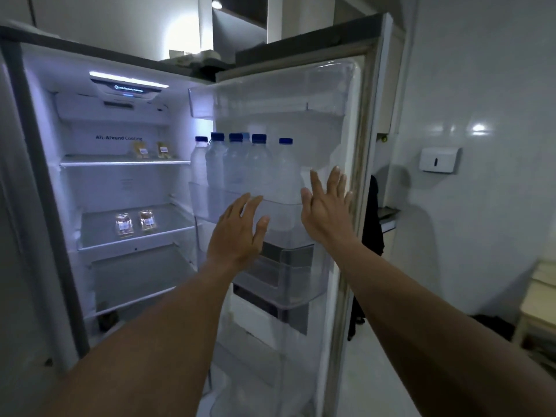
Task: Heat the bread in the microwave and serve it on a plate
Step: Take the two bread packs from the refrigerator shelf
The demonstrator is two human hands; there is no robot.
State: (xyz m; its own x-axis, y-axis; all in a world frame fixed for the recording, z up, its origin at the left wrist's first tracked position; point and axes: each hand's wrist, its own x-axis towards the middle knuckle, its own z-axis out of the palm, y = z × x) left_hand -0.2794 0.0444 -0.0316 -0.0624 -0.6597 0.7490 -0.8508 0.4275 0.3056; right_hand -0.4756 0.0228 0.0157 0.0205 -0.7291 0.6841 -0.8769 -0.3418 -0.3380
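The fridge stands open with its door point(346, 85) swung to the right. Two clear packets of bread point(135, 224) lie side by side on the middle glass shelf point(168, 233). Two more packets point(152, 150) sit at the back of the upper shelf. My left hand point(237, 233) hovers in front of the door's bottle rack, fingers spread and empty. My right hand point(326, 206) is raised beside it near the door's outer edge, also spread and empty. Neither hand touches the bread. No microwave or plate is in view.
Several water bottles with blue caps point(240, 167) fill the door rack. Empty door bins point(288, 275) sit below. A white wall dispenser point(439, 159) hangs on the tiled wall at right. A dark cloth point(373, 218) hangs behind the door. A pale cabinet point(538, 302) is at far right.
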